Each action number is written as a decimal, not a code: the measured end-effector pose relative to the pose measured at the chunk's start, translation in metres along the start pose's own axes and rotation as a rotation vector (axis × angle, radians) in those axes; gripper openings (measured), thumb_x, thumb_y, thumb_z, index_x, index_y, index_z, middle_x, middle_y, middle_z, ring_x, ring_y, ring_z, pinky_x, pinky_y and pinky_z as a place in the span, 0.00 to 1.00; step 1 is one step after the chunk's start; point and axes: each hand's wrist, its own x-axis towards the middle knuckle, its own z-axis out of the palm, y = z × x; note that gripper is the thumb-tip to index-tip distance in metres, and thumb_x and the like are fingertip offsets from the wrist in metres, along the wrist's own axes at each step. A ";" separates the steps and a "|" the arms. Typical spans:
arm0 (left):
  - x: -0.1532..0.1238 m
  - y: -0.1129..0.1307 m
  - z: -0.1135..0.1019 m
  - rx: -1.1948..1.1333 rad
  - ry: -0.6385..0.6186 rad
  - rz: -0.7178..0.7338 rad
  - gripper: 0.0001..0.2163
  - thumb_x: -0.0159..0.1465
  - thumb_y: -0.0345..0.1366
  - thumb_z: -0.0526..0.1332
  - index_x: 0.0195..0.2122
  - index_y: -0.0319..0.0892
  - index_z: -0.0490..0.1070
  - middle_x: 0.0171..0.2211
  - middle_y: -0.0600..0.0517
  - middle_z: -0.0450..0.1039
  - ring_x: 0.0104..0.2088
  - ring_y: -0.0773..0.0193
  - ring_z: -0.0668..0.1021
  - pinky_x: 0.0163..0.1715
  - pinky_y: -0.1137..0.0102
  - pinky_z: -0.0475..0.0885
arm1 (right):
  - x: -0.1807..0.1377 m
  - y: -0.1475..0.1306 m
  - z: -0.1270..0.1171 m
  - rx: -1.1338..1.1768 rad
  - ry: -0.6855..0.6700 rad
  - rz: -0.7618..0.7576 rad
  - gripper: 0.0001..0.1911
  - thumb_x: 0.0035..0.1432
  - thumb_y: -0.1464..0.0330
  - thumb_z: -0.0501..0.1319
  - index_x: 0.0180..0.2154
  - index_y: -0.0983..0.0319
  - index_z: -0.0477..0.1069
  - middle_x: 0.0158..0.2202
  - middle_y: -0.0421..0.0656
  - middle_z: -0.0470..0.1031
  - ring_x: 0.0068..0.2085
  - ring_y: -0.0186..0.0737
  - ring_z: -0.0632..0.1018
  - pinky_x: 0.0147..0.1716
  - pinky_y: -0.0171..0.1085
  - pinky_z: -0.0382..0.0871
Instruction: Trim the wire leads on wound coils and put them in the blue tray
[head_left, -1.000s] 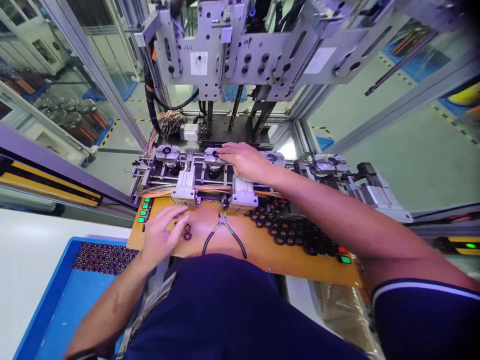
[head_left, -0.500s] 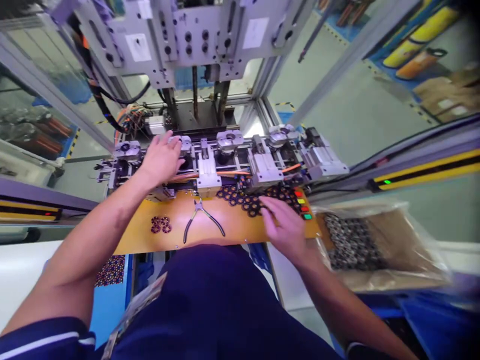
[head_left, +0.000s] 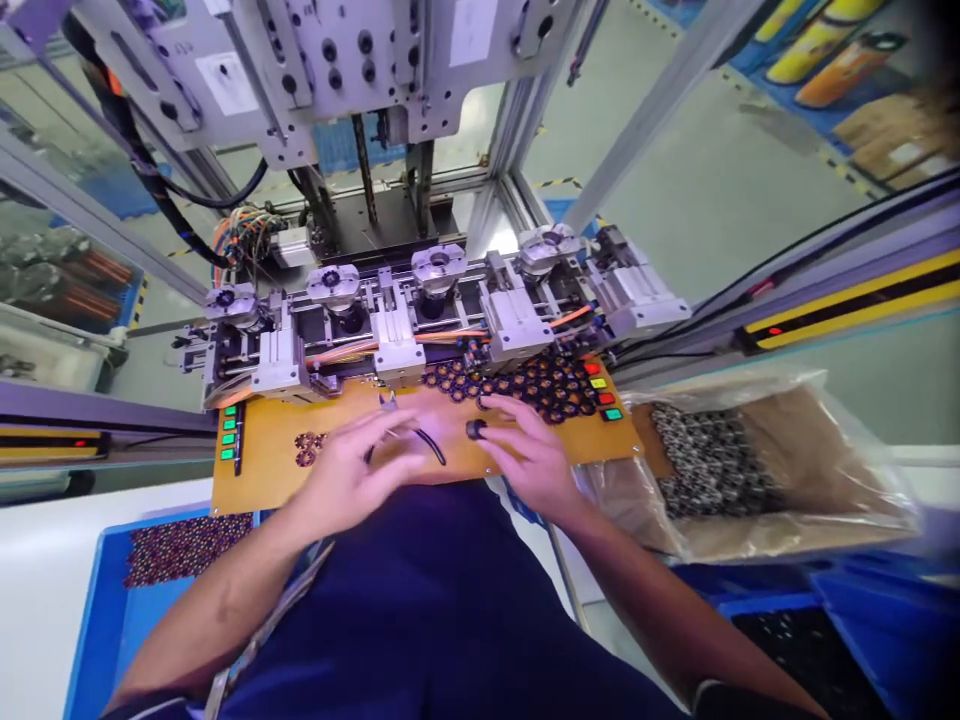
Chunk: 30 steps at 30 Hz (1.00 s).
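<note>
My right hand (head_left: pixel 531 455) pinches a small dark ring-shaped part (head_left: pixel 475 429) over the orange work plate (head_left: pixel 454 475). Near its index fingertip is another dark ring, and I cannot tell whether it is touched. My left hand (head_left: pixel 352 465) is empty, fingers stretched out and apart, above the cutting pliers (head_left: pixel 431 447), hiding most of them. Beside it lie several copper-coloured rings (head_left: pixel 306 448). Many black rings (head_left: pixel 551 385) cover the plate's right part. Behind stand round metal fixtures; the second from the left (head_left: pixel 332 283) carries a dark ring.
A plastic-lined carton (head_left: pixel 802 450) with metal parts stands on the right, and a blue tray (head_left: pixel 112 620) with many small rings on the left. Coloured buttons (head_left: pixel 606 398) sit at the plate's right end. Machine plates (head_left: pixel 337 70) hang overhead; yellow-black sensor bars (head_left: pixel 862 310) flank the station.
My left hand has come back from the second fixture to above the pliers. My right hand has drawn back from the black rings and now holds one. The view has shifted.
</note>
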 end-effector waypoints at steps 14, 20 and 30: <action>-0.016 -0.005 0.000 0.020 0.340 0.164 0.17 0.59 0.32 0.69 0.50 0.43 0.75 0.44 0.45 0.81 0.39 0.61 0.83 0.41 0.67 0.80 | 0.066 -0.086 0.006 0.713 -0.147 -0.031 0.10 0.60 0.75 0.62 0.39 0.55 0.77 0.50 0.46 0.77 0.52 0.44 0.79 0.50 0.47 0.77; -0.046 -0.026 -0.023 -0.029 0.505 -0.139 0.23 0.59 0.34 0.69 0.56 0.42 0.72 0.47 0.44 0.80 0.40 0.60 0.83 0.42 0.65 0.81 | 0.179 -0.012 -0.022 0.161 -0.019 -0.318 0.04 0.59 0.71 0.64 0.35 0.61 0.78 0.43 0.47 0.80 0.45 0.43 0.80 0.48 0.46 0.76; -0.081 -0.053 -0.038 -0.058 0.733 -0.446 0.16 0.59 0.39 0.69 0.48 0.43 0.76 0.43 0.47 0.81 0.41 0.58 0.83 0.48 0.62 0.80 | 0.259 0.053 -0.017 -0.109 -0.284 -0.378 0.08 0.58 0.72 0.62 0.34 0.62 0.80 0.45 0.44 0.81 0.46 0.44 0.81 0.51 0.45 0.74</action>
